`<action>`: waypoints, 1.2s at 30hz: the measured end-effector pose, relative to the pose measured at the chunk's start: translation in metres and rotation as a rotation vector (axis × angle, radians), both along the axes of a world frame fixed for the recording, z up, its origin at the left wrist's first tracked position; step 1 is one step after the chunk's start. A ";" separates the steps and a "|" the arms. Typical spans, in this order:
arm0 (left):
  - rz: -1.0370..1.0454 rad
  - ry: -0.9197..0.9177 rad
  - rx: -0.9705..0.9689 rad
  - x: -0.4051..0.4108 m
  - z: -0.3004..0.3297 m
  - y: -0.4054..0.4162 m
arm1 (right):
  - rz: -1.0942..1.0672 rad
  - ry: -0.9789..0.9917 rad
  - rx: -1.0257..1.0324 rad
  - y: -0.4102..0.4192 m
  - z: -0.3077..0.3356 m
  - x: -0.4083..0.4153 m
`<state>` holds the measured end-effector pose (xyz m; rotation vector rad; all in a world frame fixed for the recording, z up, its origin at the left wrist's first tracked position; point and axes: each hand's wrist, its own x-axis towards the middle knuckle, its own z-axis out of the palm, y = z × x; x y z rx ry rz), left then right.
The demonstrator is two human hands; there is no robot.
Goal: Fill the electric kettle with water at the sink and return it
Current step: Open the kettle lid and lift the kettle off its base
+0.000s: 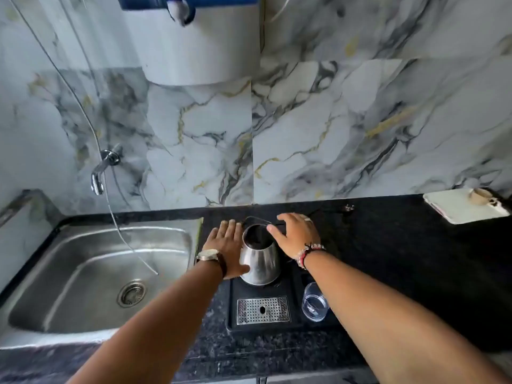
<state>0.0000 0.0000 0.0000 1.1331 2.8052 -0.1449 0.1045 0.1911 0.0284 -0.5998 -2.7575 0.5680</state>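
Right now, from the head view, your left hand (pixel 225 245) lies flat against the kettle's (pixel 260 259) side, likely steadying it, while your right hand (pixel 297 235) hovers spread wide by the rim, gripping nothing. That shiny steel kettle stands lid open on the black tray (pixel 288 324), just beside the sink (pixel 91 273).

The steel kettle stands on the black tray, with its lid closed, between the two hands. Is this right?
Not quite: the head view shows the kettle with its lid open. It stands on the black tray, between the left hand and right hand.
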 end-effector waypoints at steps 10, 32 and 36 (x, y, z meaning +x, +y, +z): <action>0.042 -0.033 -0.055 -0.007 -0.047 0.006 | -0.206 -0.197 -0.041 -0.021 -0.044 -0.048; 0.018 -0.107 -0.005 -0.014 -0.052 0.003 | -0.265 0.392 -0.610 0.031 -0.100 -0.036; 0.034 -0.072 0.150 -0.017 -0.044 0.002 | -0.268 0.483 -0.667 0.031 -0.086 -0.049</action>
